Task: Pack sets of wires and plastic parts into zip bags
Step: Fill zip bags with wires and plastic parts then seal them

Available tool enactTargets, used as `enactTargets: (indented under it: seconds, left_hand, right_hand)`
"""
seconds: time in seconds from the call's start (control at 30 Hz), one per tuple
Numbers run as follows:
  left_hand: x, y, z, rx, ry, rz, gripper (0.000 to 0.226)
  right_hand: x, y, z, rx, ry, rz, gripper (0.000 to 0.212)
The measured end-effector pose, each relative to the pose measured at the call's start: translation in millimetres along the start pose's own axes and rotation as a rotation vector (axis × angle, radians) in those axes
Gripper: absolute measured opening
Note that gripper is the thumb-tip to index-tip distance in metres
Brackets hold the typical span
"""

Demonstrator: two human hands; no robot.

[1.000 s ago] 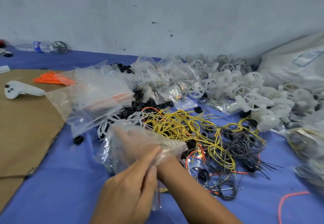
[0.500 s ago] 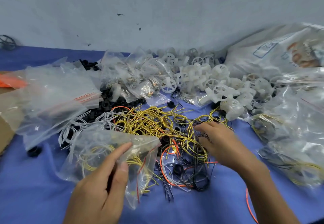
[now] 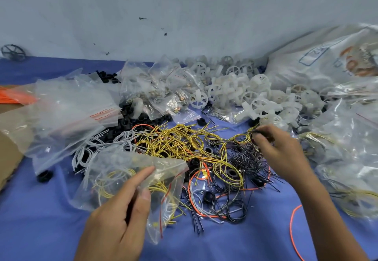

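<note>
Blue cloth [image 3: 41,230] lies under tangled yellow wires [image 3: 173,144], white plastic wheels [image 3: 235,91] heaped behind. Left hand [image 3: 114,226] pinches a part-filled zip bag [image 3: 122,170] at front centre; right hand [image 3: 280,152], fingers curled, pinches black wires [image 3: 258,132] at the tangle's right edge.

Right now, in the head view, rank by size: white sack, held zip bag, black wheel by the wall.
White sack and zip bag in the left hand: alike here; bag nearer, sack cropped, so unranked.
Black wheel: clearly smallest.
</note>
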State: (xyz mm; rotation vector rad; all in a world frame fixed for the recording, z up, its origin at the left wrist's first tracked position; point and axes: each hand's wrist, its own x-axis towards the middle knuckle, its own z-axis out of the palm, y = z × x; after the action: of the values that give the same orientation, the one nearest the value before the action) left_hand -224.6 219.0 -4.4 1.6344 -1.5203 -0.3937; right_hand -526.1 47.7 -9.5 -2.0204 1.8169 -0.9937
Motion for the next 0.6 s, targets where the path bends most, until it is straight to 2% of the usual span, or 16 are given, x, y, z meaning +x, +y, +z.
enactTargets:
  seconds: [0.1, 0.2, 0.27, 0.33, 0.4, 0.47, 0.53, 0.6]
  left_hand:
    - [0.7, 1.3, 1.2, -0.016, -0.008, 0.000, 0.039]
    - [3.0, 1.3, 2.6, -0.016, -0.016, 0.006, 0.042]
    - [5.0, 1.7, 4.1, -0.020, -0.025, 0.010, 0.045]
    - [7.1, 3.1, 5.6, -0.039, -0.044, 0.006, 0.047]
    - [7.6, 4.3, 7.8, -0.042, -0.061, 0.021, 0.047]
    - [6.6, 6.2, 10.5, -0.011, -0.080, 0.042, 0.048]
    - [3.8, 9.1, 11.6, 0.045, -0.095, 0.077, 0.048]
    - [1.0, 12.5, 10.7, 0.134, -0.106, 0.125, 0.045]
  right_hand:
    - [-3.9, -10.5, -11.5, 0.289, 0.017, 0.042, 0.009]
    - [-17.0, -33.7, -19.8, 0.703, -0.083, 0.034, 0.012]
    - [-30.9, -45.7, -20.0, 0.929, -0.208, 0.036, 0.017]
    - [-46.7, -54.9, -12.9, 1.078, -0.427, 0.076, 0.027]
    - [-61.8, -65.4, 0.1, 1.068, -0.691, 0.107, 0.031]
    - [-73.7, -76.9, 19.1, 0.910, -0.862, 0.119, 0.020]
    - [-81.2, -90.8, 37.6, 0.753, -0.910, 0.119, 0.016]
    - [-89.0, -107.1, 57.3, 0.846, -0.915, 0.166, 0.014]
